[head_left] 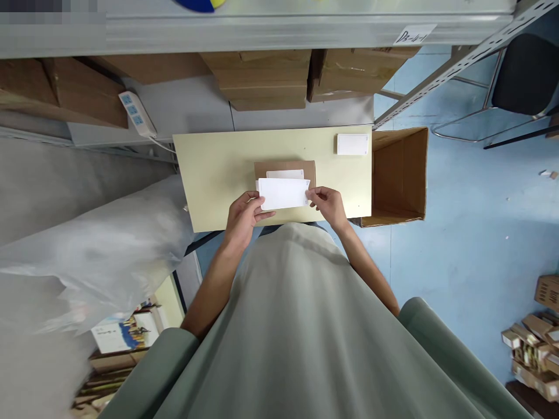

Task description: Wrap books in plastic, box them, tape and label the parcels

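Observation:
A white rectangular card or envelope (285, 194) spans the gap between my two hands, above the near part of the pale yellow table (218, 169). My left hand (247, 214) pinches its left end between thumb and fingers. At its right end, my right hand (325, 203) grips the corner with closed fingertips. Behind it, another white piece (285, 174) rests on a flat brown cardboard piece (310, 169), partly covered. A small stack of white cards (352, 144) sits at the table's far right corner.
An open cardboard box (399, 174) stands against the table's right end. Brown cartons (266, 75) and a white power strip (137, 113) occupy the shelf behind. To the left hangs a large translucent plastic bag (131, 250). A black chair (528, 75) stands at far right.

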Tool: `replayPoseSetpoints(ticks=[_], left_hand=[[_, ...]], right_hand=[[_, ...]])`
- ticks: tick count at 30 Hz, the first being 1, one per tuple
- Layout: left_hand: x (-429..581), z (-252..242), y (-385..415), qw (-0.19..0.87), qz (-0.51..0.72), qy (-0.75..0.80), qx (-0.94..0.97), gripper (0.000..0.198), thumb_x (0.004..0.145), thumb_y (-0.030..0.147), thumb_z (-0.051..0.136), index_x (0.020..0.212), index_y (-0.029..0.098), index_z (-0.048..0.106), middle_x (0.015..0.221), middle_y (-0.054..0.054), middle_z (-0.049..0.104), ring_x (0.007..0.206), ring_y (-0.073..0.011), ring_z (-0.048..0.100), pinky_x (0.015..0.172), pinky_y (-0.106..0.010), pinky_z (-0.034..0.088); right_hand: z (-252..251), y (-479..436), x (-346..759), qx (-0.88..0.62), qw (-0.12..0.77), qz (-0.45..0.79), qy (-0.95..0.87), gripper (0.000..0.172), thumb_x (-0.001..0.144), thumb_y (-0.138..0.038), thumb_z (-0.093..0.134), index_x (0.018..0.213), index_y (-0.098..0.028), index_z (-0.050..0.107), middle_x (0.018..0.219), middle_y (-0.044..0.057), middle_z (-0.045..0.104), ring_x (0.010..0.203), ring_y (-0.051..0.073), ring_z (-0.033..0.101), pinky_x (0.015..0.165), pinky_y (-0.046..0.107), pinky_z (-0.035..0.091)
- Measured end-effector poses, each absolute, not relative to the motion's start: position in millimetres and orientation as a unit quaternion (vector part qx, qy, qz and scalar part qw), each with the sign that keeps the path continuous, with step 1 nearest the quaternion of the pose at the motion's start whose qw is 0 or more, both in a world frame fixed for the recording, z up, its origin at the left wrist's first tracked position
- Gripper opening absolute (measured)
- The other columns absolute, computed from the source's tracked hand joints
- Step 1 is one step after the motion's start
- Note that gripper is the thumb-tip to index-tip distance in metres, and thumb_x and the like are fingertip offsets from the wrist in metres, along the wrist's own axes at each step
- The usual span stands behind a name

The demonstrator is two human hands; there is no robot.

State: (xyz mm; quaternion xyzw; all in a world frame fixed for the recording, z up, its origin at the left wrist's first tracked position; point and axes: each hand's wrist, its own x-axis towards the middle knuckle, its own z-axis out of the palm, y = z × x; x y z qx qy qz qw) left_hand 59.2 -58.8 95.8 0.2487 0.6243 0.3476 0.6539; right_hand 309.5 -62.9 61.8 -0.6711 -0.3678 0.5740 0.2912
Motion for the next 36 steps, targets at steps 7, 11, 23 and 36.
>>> replayPoseSetpoints(ticks=[7, 11, 23, 36], left_hand=[[52.9, 57.4, -66.3, 0.640, 0.332, 0.644, 0.257, 0.055, 0.074, 0.066, 0.094, 0.094, 0.023, 0.065, 0.082, 0.002, 0.063, 0.084, -0.0177, 0.073, 0.092, -0.046, 0.076], [50.3, 31.0, -73.8, 0.644, 0.308, 0.655, 0.250, 0.057, 0.071, 0.066, 0.098, 0.090, 0.023, 0.066, 0.078, 0.004, 0.059, 0.080, -0.0157, 0.068, 0.090, -0.045, 0.077], [55.3, -35.9, -31.4, 0.527, 0.283, 0.711, 0.370, 0.028, 0.088, 0.046, 0.083, 0.093, 0.019, 0.078, 0.098, -0.008, 0.083, 0.099, -0.0247, 0.078, 0.092, -0.038, 0.067], [65.0, -44.8, -12.3, 0.415, 0.166, 0.757, 0.477, 0.021, 0.099, 0.037, 0.069, 0.098, 0.020, 0.082, 0.107, -0.010, 0.086, 0.102, -0.0270, 0.078, 0.100, -0.038, 0.058]], right_hand=[[53.2, -73.2, 308.0, -0.686, 0.281, 0.550, -0.384, 0.060, 0.089, -0.084, 0.076, 0.090, -0.024, 0.074, 0.087, 0.007, 0.079, 0.080, 0.024, 0.077, 0.071, 0.036, 0.061], [46.7, -81.5, 309.8, -0.685, 0.268, 0.543, -0.405, 0.057, 0.090, -0.081, 0.074, 0.090, -0.025, 0.072, 0.091, 0.007, 0.079, 0.082, 0.024, 0.076, 0.077, 0.038, 0.061], [-14.4, -39.7, 306.5, -0.736, 0.205, 0.444, -0.468, 0.045, 0.106, -0.066, 0.065, 0.088, -0.025, 0.065, 0.090, 0.008, 0.078, 0.085, 0.024, 0.071, 0.082, 0.037, 0.055], [-35.8, -27.1, 289.6, -0.781, 0.108, 0.365, -0.496, 0.026, 0.117, -0.040, 0.058, 0.102, -0.022, 0.070, 0.117, 0.017, 0.079, 0.106, 0.031, 0.074, 0.098, 0.041, 0.057]])
